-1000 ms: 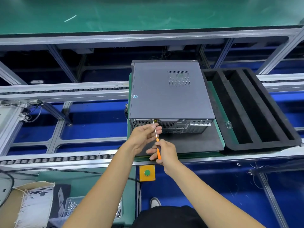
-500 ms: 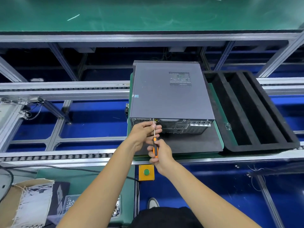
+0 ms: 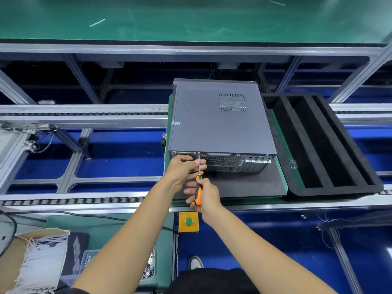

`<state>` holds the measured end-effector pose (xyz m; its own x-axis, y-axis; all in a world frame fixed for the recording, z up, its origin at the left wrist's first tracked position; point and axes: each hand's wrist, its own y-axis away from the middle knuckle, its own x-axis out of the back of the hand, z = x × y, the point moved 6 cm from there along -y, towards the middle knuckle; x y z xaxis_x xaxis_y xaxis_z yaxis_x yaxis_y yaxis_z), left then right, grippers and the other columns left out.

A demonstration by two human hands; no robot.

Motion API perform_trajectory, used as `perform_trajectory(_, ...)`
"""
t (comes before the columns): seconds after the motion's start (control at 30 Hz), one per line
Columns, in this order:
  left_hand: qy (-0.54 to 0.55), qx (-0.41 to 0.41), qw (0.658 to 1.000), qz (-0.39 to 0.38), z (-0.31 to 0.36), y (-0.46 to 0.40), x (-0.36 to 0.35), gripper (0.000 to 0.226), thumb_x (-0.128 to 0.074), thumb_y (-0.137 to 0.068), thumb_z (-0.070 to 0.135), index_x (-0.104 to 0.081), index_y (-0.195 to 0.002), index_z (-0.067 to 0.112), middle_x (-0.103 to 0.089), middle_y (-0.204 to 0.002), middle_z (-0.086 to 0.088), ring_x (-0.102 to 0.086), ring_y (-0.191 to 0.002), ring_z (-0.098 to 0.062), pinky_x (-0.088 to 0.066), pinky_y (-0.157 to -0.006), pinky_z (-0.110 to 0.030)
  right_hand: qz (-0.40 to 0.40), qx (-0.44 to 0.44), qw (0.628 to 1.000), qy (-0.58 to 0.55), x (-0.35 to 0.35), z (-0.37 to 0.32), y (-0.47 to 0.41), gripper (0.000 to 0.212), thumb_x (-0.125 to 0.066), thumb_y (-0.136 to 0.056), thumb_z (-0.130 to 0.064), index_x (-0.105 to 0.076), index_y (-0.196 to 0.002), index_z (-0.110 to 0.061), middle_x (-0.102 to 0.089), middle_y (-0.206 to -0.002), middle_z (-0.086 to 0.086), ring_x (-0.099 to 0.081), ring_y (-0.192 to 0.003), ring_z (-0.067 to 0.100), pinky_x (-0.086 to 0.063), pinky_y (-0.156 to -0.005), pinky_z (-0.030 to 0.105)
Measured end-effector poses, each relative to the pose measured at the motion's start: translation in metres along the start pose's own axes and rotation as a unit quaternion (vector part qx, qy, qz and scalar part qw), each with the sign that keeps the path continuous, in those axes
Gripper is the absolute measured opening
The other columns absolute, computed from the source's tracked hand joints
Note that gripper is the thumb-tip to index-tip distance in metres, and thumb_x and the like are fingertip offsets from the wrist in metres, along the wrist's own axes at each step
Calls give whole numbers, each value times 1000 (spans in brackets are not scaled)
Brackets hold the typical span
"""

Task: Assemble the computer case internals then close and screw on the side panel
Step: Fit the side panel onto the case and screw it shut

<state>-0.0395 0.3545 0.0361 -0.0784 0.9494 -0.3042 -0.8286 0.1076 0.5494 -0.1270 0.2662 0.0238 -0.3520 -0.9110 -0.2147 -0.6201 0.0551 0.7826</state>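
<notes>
- Nearest the camera, at 6 o'clock, a yellow box with a green button (image 3: pixel 188 221) sits on the conveyor frame.
- Just beyond, the right hand (image 3: pixel 204 195) is wrapped around the orange-and-black handle of a screwdriver (image 3: pixel 198 188).
- At 11 o'clock from it, the left hand (image 3: pixel 185 166) pinches the metal shaft, whose tip meets the rear edge of the computer case (image 3: pixel 218 122).
- The case lies flat, side panel up, on a dark mat (image 3: pixel 246 183).
- At 3 o'clock, a black foam tray (image 3: pixel 331 145) lies beside the case.
</notes>
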Motion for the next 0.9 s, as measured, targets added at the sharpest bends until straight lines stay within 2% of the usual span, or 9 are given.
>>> perform_trajectory(0.13, 4, -20, 995, 95, 4, -1, 3, 48, -85, -77, -2, -47, -102, 13, -73, -97, -20, -77, -78, -26, -60, -59, -29, 6, 37, 999, 34, -1, -7, 2, 17, -58, -92, -22, -67, -86, -9, -65, -67, 4, -57, -47, 15, -42, -43, 23)
perform_trajectory(0.2, 5, -26, 993, 112, 2, -3, 1, 50, -88, -73, 0, -47, -98, 14, -72, -94, -17, -76, -73, -24, -58, -59, -27, 20, 52, 997, 49, 3, -8, 3, 11, -60, -91, -17, -64, -86, -8, -67, -67, 5, -61, -49, 16, -42, -42, 23)
perform_trajectory(0.27, 8, -26, 993, 115, 0, -3, 1, 50, -89, -73, 4, -47, -98, 16, -72, -92, -15, -76, -74, -22, -58, -60, -27, 30, 59, 997, 44, 6, -8, 2, 15, -59, -96, -19, -64, -91, -6, -72, -69, 7, -65, -52, 17, -42, -42, 22)
perform_trajectory(0.37, -11, 1, 999, 53, -2, -2, -2, 42, -83, -84, 12, -49, -108, 12, -76, -98, -12, -77, -86, -20, -61, -65, -30, 28, 50, 997, 43, 8, -10, -1, 22, -52, -101, -23, -64, -96, -6, -77, -76, 12, -66, -51, 18, -42, -43, 23)
perform_trajectory(0.47, -7, 14, 1000, -11, 1, 2, -3, 37, -71, -93, 5, -44, -118, 7, -78, -102, -14, -76, -96, -24, -64, -72, -35, 4, 27, 998, 52, 7, -10, -3, 26, -49, -101, -24, -62, -88, -6, -77, -79, 16, -55, -40, 15, -39, -41, 21)
perform_trajectory(0.53, 5, 4, 1000, 13, 3, 3, -1, 39, -71, -91, -3, -41, -111, 10, -77, -98, -17, -76, -93, -29, -64, -73, -37, -14, 11, 999, 46, 7, -9, -4, 29, -48, -101, -27, -62, -85, -6, -77, -81, 17, -51, -39, 13, -38, -41, 20)
perform_trajectory(0.67, 37, -7, 996, 76, -1, 2, -3, 46, -73, -85, -10, -39, -102, 16, -77, -91, -20, -77, -85, -32, -64, -66, -37, -32, -4, 999, 36, 13, -11, -5, 26, -51, -97, -25, -70, -101, -8, -74, -74, 5, -52, -44, 11, -38, -42, 20)
perform_trajectory(0.77, 53, -21, 993, 101, -5, 1, -4, 49, -73, -84, -11, -37, -100, 17, -77, -89, -19, -77, -81, -32, -63, -60, -35, 11, 41, 995, 93, 24, -15, -8, 13, -58, -96, -23, -63, -91, -12, -69, -72, 4, -54, -47, 13, -38, -42, 21)
perform_trajectory(0.9, 56, -47, 988, 137, -10, 1, -6, 48, -75, -83, -9, -38, -99, 17, -77, -91, -19, -77, -76, -29, -61, -58, -32, 35, 90, 989, 114, 37, -20, -13, 15, -59, -99, -20, -59, -88, -10, -73, -73, 11, -63, -52, 18, -38, -41, 22)
